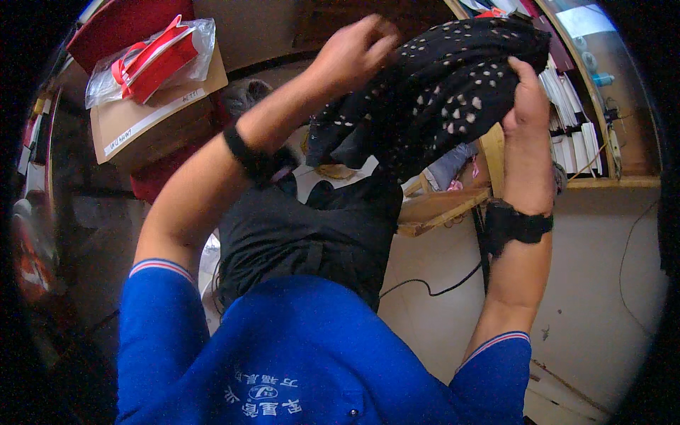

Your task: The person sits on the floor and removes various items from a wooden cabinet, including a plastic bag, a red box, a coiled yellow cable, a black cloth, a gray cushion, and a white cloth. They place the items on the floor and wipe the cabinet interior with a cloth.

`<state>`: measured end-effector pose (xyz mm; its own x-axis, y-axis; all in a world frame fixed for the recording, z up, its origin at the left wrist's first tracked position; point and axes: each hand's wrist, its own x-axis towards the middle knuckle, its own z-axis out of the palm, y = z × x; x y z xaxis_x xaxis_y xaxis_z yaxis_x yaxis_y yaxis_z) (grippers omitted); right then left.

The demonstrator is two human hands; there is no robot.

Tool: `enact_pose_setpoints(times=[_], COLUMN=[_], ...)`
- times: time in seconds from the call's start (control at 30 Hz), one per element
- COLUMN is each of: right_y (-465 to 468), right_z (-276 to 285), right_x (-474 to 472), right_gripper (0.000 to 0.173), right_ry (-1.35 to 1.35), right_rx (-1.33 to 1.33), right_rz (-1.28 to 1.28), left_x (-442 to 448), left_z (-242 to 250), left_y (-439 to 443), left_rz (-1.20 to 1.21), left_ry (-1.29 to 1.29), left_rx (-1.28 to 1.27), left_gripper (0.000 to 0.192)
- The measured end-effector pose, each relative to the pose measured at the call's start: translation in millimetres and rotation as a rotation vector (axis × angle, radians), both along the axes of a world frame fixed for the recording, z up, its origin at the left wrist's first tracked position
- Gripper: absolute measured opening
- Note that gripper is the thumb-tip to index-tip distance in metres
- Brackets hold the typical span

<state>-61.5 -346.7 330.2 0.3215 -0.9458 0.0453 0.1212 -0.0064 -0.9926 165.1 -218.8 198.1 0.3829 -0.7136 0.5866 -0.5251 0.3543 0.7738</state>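
A black cloth garment with scattered pale spots (462, 79) hangs in loose folds at the upper right of centre. Its right side is gripped by my right hand (527, 101), the thumb lying over the fabric and the other fingers hidden behind it. My left hand (361, 50) is raised at the cloth's left edge, fingers bent and blurred by motion. Whether those fingers pinch the fabric cannot be made out. Below the hands the lower part of the cloth droops towards my dark trousers (308, 234).
At upper left a cardboard box (159, 117) bearing writing carries a red bag (159, 64) in clear plastic. To the right, a wooden shelf (611, 182) holds books and papers (571, 101). A wooden board (443, 212) juts out under the cloth. A black cable (433, 291) crosses the floor.
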Motion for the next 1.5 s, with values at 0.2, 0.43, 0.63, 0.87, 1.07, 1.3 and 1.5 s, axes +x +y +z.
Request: enact_pose_setpoints(times=[0.2, 0.43, 0.63, 0.87, 1.07, 1.3, 1.5], right_y=[5, 7, 16, 28, 20, 18, -27], right_z=[36, 46, 56, 74, 81, 70, 46], right_x=[-7, -15, -37, -39, -61, -101, -148], right_gripper=[0.029, 0.032, 0.033, 0.034, 0.030, 0.036, 0.035], right_ry=[-0.047, -0.030, -0.009, 0.031, -0.019, 0.111, 0.042], right_rx=[0.036, 0.048, -0.041, -0.060, -0.019, -0.090, 0.124], right_rz=[0.018, 0.061, -0.172, -0.286, -0.359, -0.301, -0.246], left_x=[-15, -79, -44, -89, -115, -135, -22], left_z=[-198, -187, -169, -157, -157, -169, -107], left_y=[119, 60, 24, 32, 10, 19, -11], left_rz=[-0.017, 0.187, 0.159, 0.031, -0.122, -0.136, 0.093], left_ry=[-0.086, -0.125, -0.225, -0.251, -0.222, -0.226, -0.182], left_rx=[0.927, 0.545, 0.528, 0.891, 0.854, 0.792, 0.391], left_gripper=[0.039, 0.086, 0.038, 0.106, 0.097, 0.046, 0.032])
